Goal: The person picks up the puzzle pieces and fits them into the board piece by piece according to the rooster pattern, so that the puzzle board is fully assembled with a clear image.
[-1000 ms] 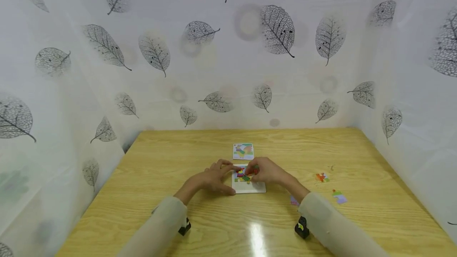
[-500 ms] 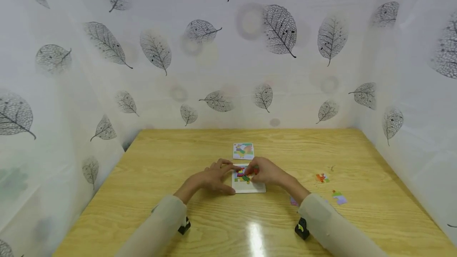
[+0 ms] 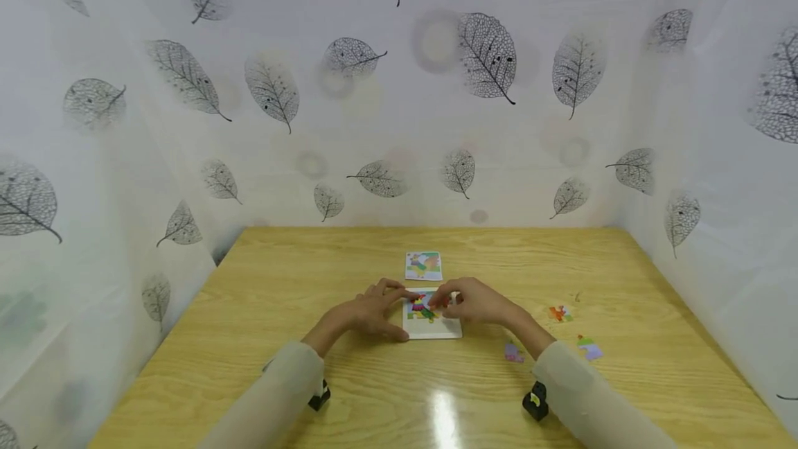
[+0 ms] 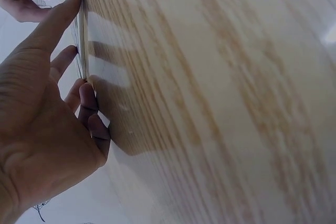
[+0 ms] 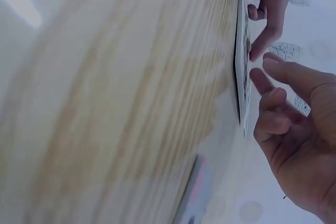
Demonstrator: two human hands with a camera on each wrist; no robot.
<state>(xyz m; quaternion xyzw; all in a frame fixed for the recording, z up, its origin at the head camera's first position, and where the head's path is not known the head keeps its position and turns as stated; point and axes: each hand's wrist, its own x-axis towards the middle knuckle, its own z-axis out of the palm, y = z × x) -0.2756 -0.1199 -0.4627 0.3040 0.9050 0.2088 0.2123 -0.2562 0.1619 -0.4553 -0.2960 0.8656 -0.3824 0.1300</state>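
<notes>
A white puzzle board [image 3: 430, 330] lies flat mid-table in the head view, its upper part filled with colourful jigsaw pieces [image 3: 426, 313] showing part of a bird. At the board's left edge, my left hand [image 3: 373, 312] rests its thumb on the near corner and presses an extended index fingertip onto the picture. In the left wrist view, that thumb [image 4: 65, 15] touches the board's rim. My right hand [image 3: 476, 302] hovers over the board's right side, hiding part of it. In the right wrist view, its thumb and index finger stand apart with nothing between them.
Behind the board lies a picture card [image 3: 424, 266] of a bird. On the right are an orange jigsaw piece [image 3: 560, 314], a green and lilac jigsaw piece [image 3: 589, 348] and a pink and purple jigsaw piece [image 3: 514, 351]. Leaf-printed curtains [image 3: 424, 123] enclose the table.
My right hand has shifted slightly right, its thumb and index finger coming away from the pieces. More of the bird picture and the pink and purple piece now show. My left hand stays put.
</notes>
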